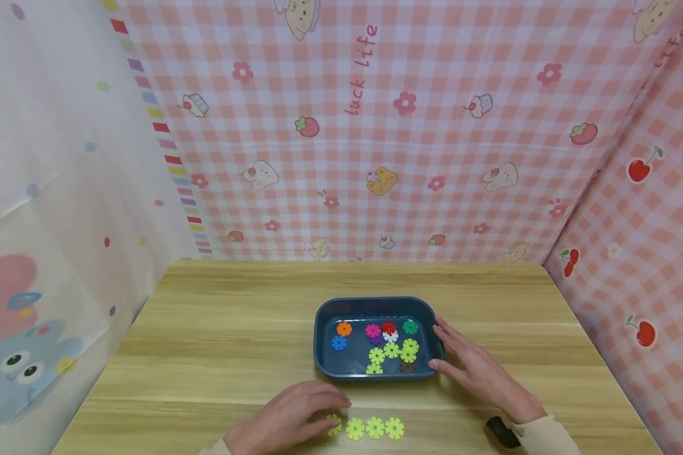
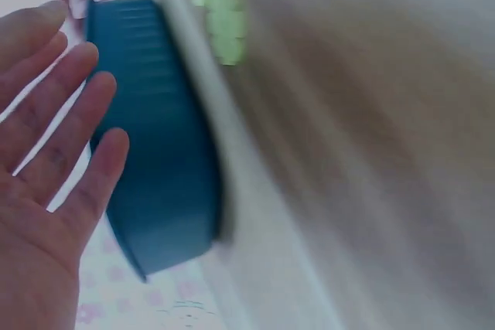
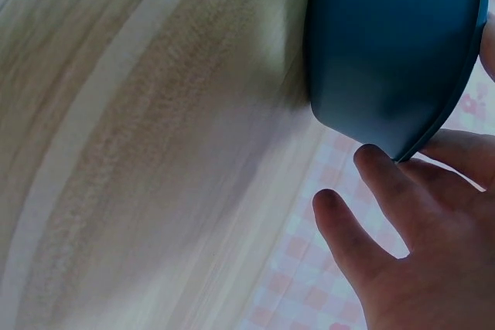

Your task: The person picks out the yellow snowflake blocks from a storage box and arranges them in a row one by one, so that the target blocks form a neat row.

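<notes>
A dark blue plastic basin (image 1: 370,378) stands on the table with small notched flower-shaped discs inside, among them an orange disc (image 1: 344,328), a blue disc (image 1: 339,343) and several yellow-green ones. My right hand (image 1: 484,373) holds its right end, thumb and fingers at the rim; the right wrist view shows fingertips (image 3: 371,156) against the outer wall. In front of the basin, several yellow-green discs (image 1: 375,428) lie in a row. Over the leftmost disc (image 1: 334,425) hovers my left hand (image 1: 293,417), partly covering it. The left wrist view shows these fingers spread, gripping nothing.
The wooden table (image 1: 233,328) extends on both sides of the basin. A pink checked cloth (image 1: 432,151) hangs behind it, and a white patterned cloth (image 1: 62,189) hangs at the left. A black band (image 1: 502,432) sits at my right wrist.
</notes>
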